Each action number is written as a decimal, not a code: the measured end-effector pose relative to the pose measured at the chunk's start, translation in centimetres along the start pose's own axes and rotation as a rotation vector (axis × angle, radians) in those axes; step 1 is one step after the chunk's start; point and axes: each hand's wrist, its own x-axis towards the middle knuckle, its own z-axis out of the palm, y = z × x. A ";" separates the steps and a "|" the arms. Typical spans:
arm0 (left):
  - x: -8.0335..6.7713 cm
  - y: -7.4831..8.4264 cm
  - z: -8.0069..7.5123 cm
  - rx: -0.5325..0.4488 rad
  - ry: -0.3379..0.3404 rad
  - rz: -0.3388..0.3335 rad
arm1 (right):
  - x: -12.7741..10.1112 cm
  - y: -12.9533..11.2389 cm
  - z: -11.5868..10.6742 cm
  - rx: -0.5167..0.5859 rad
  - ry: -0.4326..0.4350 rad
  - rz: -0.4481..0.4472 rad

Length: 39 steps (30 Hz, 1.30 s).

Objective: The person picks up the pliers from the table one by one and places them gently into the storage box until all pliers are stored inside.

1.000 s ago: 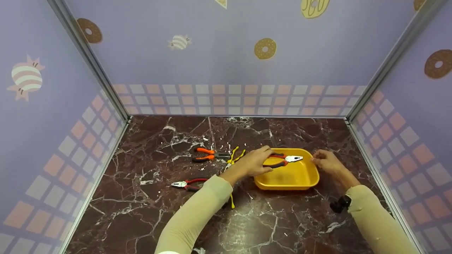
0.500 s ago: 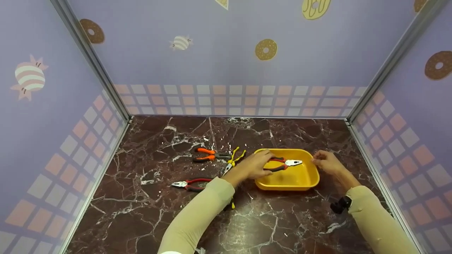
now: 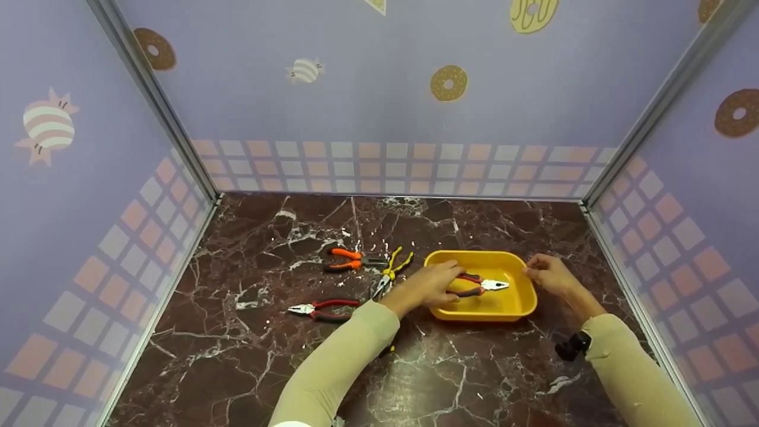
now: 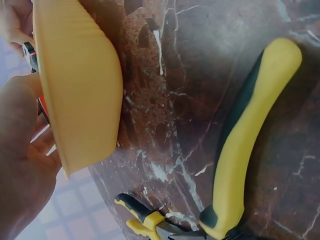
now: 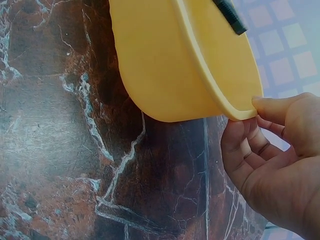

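Item: red-handled pliers (image 3: 476, 284), inside yellow tray (image 3: 525, 302). Left hand (image 3: 428, 284) fingers curled round handles, lowering. Right hand (image 3: 548, 274) pinches tray rim, prob. steadying. Next: release grip, withdraw.

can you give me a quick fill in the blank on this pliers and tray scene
1. The left hand holds red-handled pliers inside the ______ tray.
2. The right hand touches the tray's ______ with its thumb on top.
3. The orange-handled pliers lie on the ______ tabletop, outside the tray.
4. Between the orange-handled pliers and the tray lie pliers with ______ handles.

Missing words: yellow; rim; marble; yellow
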 end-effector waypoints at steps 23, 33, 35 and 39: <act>0.9 0.6 1.3 0.092 -0.054 -0.023 | -0.1 0.1 0.0 -0.007 0.010 0.022; 0.8 0.6 1.5 0.171 -0.089 -0.059 | -0.1 0.2 0.7 -0.008 0.043 -0.026; 0.8 0.7 1.4 0.184 -0.099 -0.068 | -0.2 0.2 0.9 -0.003 0.047 -0.030; 1.0 1.0 1.2 0.198 -0.106 -0.067 | -0.1 0.2 0.7 -0.014 0.047 -0.021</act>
